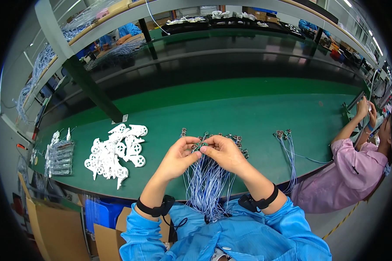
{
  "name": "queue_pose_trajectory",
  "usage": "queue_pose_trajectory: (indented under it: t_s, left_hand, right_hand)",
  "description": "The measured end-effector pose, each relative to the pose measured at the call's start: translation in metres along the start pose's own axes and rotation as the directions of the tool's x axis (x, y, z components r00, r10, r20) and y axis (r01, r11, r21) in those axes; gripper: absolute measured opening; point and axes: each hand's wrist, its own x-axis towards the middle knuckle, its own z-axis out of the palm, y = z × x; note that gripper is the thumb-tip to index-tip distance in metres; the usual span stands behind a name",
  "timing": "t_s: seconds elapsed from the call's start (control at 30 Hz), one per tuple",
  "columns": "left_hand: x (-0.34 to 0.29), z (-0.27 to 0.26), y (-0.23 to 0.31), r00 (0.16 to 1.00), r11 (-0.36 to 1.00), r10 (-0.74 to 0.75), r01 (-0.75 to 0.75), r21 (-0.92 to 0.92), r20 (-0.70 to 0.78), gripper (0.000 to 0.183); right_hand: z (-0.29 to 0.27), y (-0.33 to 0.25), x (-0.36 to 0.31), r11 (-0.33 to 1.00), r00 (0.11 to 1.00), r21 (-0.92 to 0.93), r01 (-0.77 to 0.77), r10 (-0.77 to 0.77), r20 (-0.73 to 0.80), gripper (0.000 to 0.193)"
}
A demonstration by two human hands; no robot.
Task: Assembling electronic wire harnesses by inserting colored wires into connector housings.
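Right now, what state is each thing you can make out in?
Left hand: fingertips pinching a small green component.
Right hand: fingertips pinching the same component.
Thick blue-and-white wire bundle: fanned out, trailing over the near edge of the flat green table.
Thin blue-and-white wire bundle: lying apart, at the right.
White plastic parts: loosely heaped.
Brown cardboard box: open.

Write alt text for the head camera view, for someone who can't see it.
A person's left hand and right hand pinch a small green part over a bundle of blue and white wires at a green workbench. A pile of white parts lies to the left; a smaller wire bundle and a co-worker in pink are to the right.
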Motion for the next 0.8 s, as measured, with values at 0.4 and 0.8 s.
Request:
queue_pose_trajectory:
  t_s: [0.4,0.8]
  left_hand:
    - [-0.002,-0.004,-0.008,0.998,0.985,-0.053,0.058,-0.166,0.035,0.026]
    - [-0.004,-0.007,-0.013,0.995,1.0,0.011,-0.009,0.018,-0.098,0.029]
  right_hand:
    - [-0.007,0.014,-0.003,0.822,0.971,0.526,-0.218,0.13,0.199,0.018]
    - [-0.017,-0.014,-0.015,0.969,0.995,-0.244,-0.046,0.065,0.072,0.033]
